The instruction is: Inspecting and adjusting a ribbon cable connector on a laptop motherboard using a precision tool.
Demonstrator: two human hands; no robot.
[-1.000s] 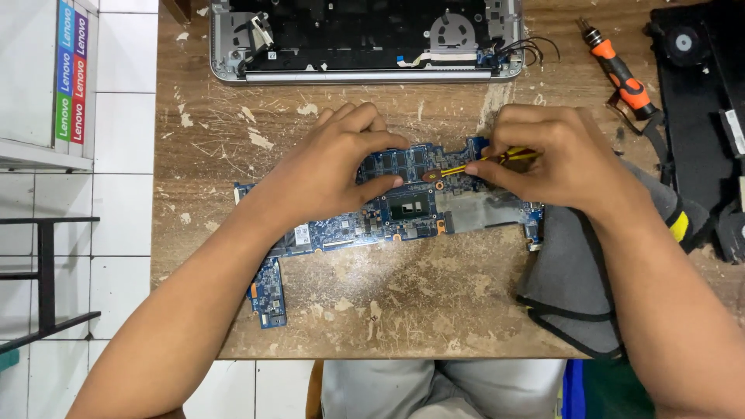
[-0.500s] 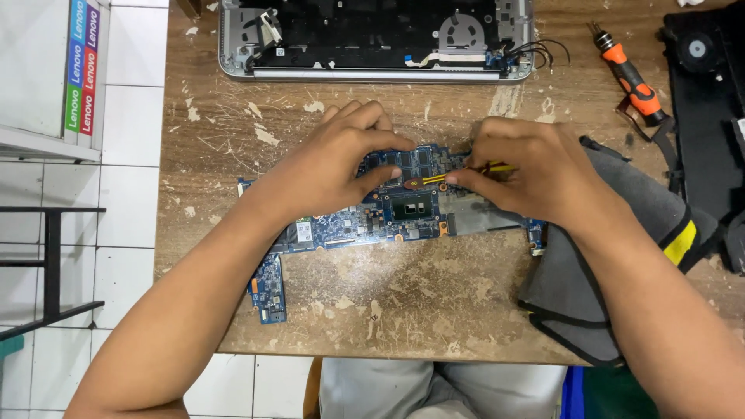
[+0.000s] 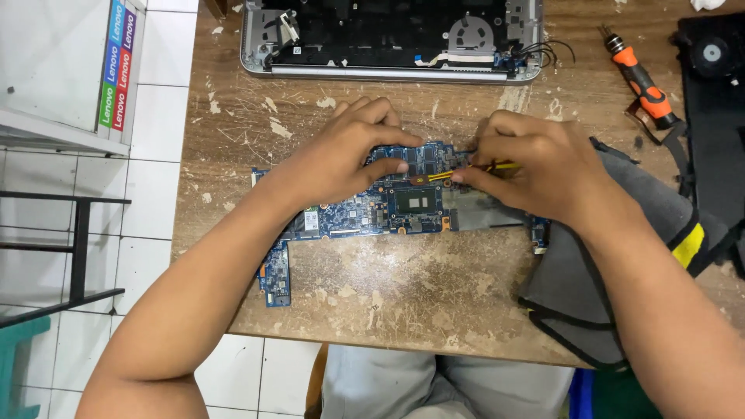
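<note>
worn table [image 3: 434, 310], opened laptop [image 3: 392, 39], orange screwdriver [image 3: 642, 79]

A worn wooden table [image 3: 388, 302], scarred and flecked with pale paint, carries opened laptop hardware.
A blue circuit board [image 3: 349, 213] lies at centre, an open silver laptop base [image 3: 388, 35] at the far edge, an orange-handled screwdriver [image 3: 644, 81] and a grey-black bag [image 3: 621, 264] to the right.
</note>
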